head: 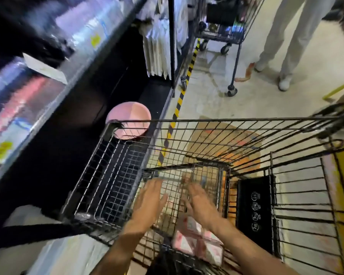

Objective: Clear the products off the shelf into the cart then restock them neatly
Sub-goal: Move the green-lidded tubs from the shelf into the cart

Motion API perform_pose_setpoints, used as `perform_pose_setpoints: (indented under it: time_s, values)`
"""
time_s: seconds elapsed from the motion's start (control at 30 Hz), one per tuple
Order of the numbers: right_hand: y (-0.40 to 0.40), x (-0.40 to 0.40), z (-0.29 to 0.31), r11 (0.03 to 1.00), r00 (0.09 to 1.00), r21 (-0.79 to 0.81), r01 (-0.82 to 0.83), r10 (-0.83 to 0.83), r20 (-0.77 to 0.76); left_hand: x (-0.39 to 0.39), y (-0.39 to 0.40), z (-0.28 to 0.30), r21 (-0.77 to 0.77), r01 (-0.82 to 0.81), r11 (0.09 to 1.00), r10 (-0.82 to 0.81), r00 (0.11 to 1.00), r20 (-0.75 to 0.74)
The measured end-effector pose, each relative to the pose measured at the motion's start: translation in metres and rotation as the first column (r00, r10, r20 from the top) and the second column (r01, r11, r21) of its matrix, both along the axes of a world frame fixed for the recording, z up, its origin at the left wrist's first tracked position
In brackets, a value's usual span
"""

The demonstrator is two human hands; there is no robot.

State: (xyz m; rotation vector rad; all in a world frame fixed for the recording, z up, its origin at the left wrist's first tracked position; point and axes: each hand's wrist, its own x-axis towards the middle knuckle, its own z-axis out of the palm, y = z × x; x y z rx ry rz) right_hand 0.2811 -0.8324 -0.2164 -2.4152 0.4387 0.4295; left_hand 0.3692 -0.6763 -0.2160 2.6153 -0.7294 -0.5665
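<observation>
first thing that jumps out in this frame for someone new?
Both hands, left hand and right hand, reach open-fingered into the black wire shopping cart filling the lower centre, above pink-and-white packages at its near end. A pink round disc sits on the dark lower shelf just left of the cart's far corner.

Motion blur heavy on both hands [175,203], esp. fingertips. Shelf [48,62] left of hands smeared, w/ glare on wrapped goods; lower shelf recess in deep shadow. Floor [266,100] beyond hands bright, overexposed. Wide-angle bending at frame edges; cart [226,124] wires sharpest.
</observation>
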Motion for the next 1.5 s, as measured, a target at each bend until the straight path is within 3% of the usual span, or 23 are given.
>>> perform_pose_setpoints:
  time_s: [0.17, 0.33, 0.47, 0.73, 1.07, 1.5]
  values:
    - [0.038, 0.036, 0.093, 0.937, 0.887, -0.025, -0.349, 0.338, 0.315, -0.024, 0.097, 0.095, -0.169, -0.213, 0.962, 0.255, 0.923, 0.29]
    - [0.12, 0.036, 0.184, 0.786, 0.653, -0.014, -0.619, 0.524, 0.547, -0.096, 0.191, 0.169, -0.344, -0.469, 0.814, 0.577, 0.72, 0.385]
    - [0.202, 0.008, 0.223, 0.613, 0.452, -0.004, -0.79, 0.587, 0.672, -0.17, 0.253, 0.212, -0.41, -0.567, 0.714, 0.697, 0.528, 0.484]
    - [0.357, -0.076, 0.246, 0.368, 0.257, 0.019, -0.93, 0.61, 0.749, -0.32, 0.371, 0.236, -0.546, -0.714, 0.439, 0.853, 0.142, 0.501]
    - [0.523, -0.181, 0.246, 0.244, 0.152, -0.01, -0.97, 0.638, 0.755, -0.453, 0.51, 0.238, -0.53, -0.791, 0.306, 0.833, -0.047, 0.551]
    - [0.684, -0.214, 0.24, 0.071, 0.066, 0.02, -0.997, 0.748, 0.66, -0.507, 0.648, 0.231, -0.535, -0.842, 0.074, 0.852, -0.225, 0.473]
